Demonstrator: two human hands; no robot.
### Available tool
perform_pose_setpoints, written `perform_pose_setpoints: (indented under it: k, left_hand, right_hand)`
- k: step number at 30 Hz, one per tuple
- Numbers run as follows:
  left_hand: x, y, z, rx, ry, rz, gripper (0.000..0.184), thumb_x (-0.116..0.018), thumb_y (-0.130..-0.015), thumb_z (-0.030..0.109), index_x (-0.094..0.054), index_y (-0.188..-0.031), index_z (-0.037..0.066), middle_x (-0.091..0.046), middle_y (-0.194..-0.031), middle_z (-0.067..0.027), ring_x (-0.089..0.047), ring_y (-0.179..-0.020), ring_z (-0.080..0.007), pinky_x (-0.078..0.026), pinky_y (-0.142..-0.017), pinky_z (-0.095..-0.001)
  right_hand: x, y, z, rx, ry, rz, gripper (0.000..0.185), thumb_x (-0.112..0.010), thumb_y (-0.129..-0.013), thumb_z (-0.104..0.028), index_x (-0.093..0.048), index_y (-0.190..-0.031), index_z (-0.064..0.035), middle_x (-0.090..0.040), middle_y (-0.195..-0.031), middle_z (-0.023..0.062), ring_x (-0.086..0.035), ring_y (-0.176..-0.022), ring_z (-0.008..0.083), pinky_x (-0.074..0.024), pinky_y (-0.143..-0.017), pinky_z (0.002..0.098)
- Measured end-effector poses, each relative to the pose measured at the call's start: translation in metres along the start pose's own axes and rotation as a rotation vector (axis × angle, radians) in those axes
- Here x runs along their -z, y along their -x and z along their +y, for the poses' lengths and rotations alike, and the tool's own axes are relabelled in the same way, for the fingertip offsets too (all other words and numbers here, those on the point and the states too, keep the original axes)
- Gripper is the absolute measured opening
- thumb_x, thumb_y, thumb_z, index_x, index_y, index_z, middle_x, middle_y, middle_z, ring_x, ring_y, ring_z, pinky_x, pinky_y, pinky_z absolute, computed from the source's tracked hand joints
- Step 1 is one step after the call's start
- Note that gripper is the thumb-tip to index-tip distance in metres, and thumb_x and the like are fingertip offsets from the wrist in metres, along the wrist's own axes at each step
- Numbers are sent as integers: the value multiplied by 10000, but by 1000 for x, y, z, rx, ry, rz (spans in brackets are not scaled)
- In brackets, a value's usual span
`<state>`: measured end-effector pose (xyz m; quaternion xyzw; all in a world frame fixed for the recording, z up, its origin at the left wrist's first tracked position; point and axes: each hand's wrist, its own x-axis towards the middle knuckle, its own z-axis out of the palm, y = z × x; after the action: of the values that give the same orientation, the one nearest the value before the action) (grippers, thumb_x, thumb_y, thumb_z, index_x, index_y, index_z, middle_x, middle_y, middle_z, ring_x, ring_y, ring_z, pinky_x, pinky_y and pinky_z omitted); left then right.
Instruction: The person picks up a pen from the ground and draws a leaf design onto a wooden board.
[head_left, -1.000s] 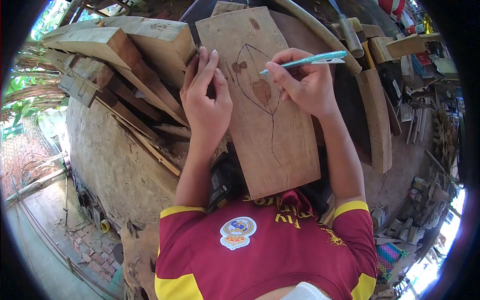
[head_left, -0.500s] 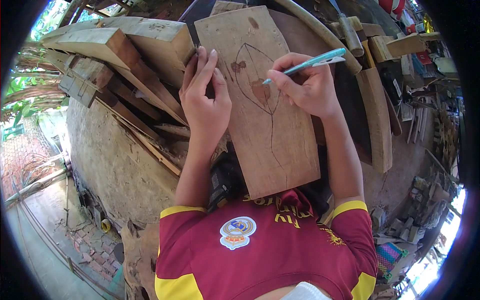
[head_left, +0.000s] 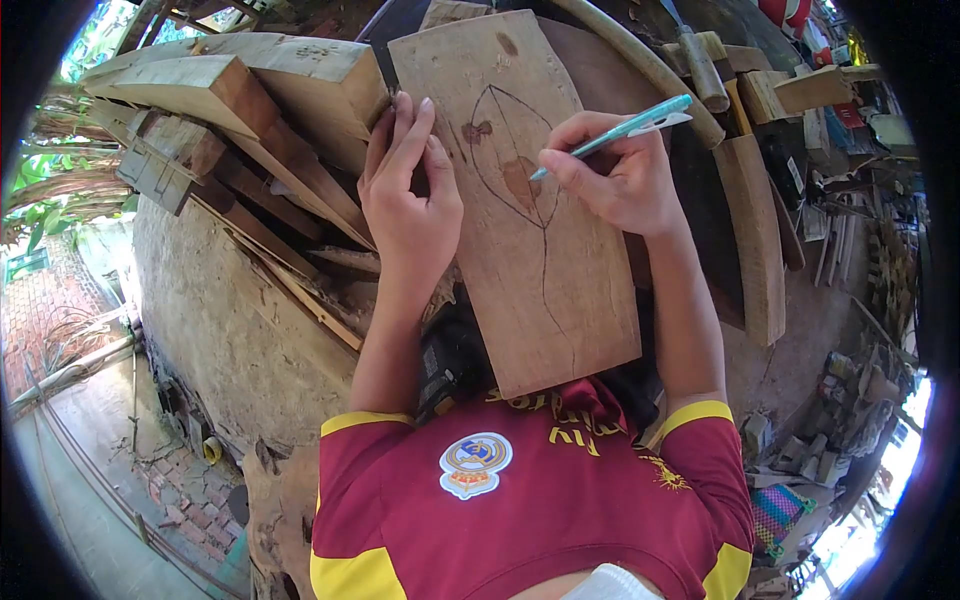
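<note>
Wooden board [head_left: 590, 290], slanted | leaf-like dark outline [head_left: 545, 227] | teal pen [head_left: 630, 125] tilted, tip at board

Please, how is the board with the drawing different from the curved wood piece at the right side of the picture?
The board is wide, while the curved piece is narrow. The board has nearly straight long sides; the curved piece bends. The board carries a dark leaf-like outline; on the curved piece, no drawing shows. Both are brownish wood.
</note>
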<state>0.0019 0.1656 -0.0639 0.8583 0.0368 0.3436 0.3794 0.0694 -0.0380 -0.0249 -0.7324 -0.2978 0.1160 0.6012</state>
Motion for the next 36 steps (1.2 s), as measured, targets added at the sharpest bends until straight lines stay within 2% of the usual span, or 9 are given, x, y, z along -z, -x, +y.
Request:
perform_pose_setpoints:
  k: [15, 18, 21, 24, 36]
  left_hand:
    - [1, 0, -1, 1, -22, -1, 299, -567, -917, 24, -681, -1192, -5, -636, -1294, -208, -577, -1228, -391, -461, -1011, -444]
    - [0, 1, -2, 4, -14, -2, 301, -566, -916, 21, -680, -1192, -8, -634, -1293, -214, -577, -1228, -395, -460, -1013, -446]
    - [1, 0, -3, -4, -11, 0, 301, -564, -915, 18, -679, -1191, -13, -634, -1288, -223, -577, -1225, -401, -461, -1012, -447]
    - [0, 0, -2, -12, -2, 3, 300, -563, -915, 17, -679, -1190, -15, -634, -1285, -228, -576, -1224, -404, -461, -1014, -447]
    - [1, -1, -1, -3, -1, 4, 296, -568, -912, 16, -682, -1183, -18, -640, -1275, -228, -578, -1220, -404, -463, -1012, -442]
  right_hand:
    - [-3, 1, 5, 48, 2, 25, 77, -722, -889, -74, -685, -879, -7, -641, -735, -19, -591, -671, 37, -476, -592, 205]
    - [0, -1, 7, 1, -89, 1, 97, -712, -914, -98, -696, -894, -5, -640, -696, -9, -569, -588, 27, -421, -486, 170]
    - [-5, -5, -2, -165, -167, 100, 126, -713, -924, -126, -694, -928, -1, -651, -729, 5, -607, -606, 48, -496, -518, 193]
    - [-12, -5, 3, -99, -165, 143, 153, -710, -935, -153, -695, -946, -1, -653, -723, 10, -612, -579, 52, -506, -486, 192]
    - [-14, -4, 2, -110, -82, 161, 151, -714, -925, -146, -693, -909, 3, -667, -730, 12, -622, -561, 59, -508, -491, 198]
